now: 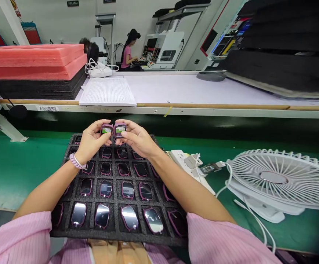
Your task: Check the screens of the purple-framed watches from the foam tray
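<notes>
A: What do the two hands hold?

B: Each pinches one small device. The left hand (91, 141) grips a purple-cased unit (107, 129) between thumb and fingers; the right hand (137, 139) grips a second purple unit (119, 129) the same way. The two units sit side by side, nearly touching, raised above the far edge of the black foam tray (112, 230).

A: How do the units look?

B: Rounded rectangular bodies, mauve rims, each with a green-and-white label on the face turned toward the camera. The print is too small to read.

A: And the tray?

B: It lies on the green bench (16, 168), close to the person, with rows of pockets. Most hold similar pieces (127, 189) lying flat, with dark glossy screens that mirror the ceiling light. They may be watch bodies, though I cannot be sure.

A: Anything beside it?

B: A white fan (277, 183) lies to the right, a white power strip (185, 161) between it and the tray. A pale bead bracelet (76, 161) circles the left wrist
</notes>
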`<state>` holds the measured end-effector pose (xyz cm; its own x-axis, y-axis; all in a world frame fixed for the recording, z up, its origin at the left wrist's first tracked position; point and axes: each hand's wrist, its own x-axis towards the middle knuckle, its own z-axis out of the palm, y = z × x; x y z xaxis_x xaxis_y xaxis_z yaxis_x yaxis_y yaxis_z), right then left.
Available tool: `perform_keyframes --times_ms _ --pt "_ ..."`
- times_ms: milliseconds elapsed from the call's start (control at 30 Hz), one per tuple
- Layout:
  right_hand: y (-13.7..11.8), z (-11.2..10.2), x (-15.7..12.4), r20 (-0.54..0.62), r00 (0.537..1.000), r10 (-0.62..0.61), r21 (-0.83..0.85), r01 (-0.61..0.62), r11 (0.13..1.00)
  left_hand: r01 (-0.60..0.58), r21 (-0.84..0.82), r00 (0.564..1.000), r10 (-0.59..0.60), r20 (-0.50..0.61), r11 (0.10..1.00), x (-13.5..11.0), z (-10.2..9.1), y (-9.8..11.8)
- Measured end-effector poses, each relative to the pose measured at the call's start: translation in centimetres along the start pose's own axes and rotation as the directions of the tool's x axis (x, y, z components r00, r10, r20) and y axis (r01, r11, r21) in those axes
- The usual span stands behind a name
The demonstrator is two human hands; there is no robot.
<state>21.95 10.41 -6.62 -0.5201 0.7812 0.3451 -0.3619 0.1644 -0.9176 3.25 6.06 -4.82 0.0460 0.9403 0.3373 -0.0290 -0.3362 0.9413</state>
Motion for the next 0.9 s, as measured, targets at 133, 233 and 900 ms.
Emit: perform_keyframes --times_ms 133,233,900 --pt "0.2 -0.1 -0.1 -0.010 1.000 0.017 0.011 -0.017 1.000 0.014 0.005 1.000 -0.014 0.017 1.000 -0.3 -0.1 -0.2" --pt "0.5 -0.2 -0.4 -0.008 1.000 0.030 0.012 -0.030 0.999 0.035 0.004 0.999 -0.036 0.031 0.999 -0.6 -0.2 -0.5" --pt "-1.1 0.5 -1.1 -0.016 1.000 -0.002 -0.030 0.002 1.000 0.023 0.009 0.998 -0.023 0.064 1.000 -1.6 -0.1 0.9"
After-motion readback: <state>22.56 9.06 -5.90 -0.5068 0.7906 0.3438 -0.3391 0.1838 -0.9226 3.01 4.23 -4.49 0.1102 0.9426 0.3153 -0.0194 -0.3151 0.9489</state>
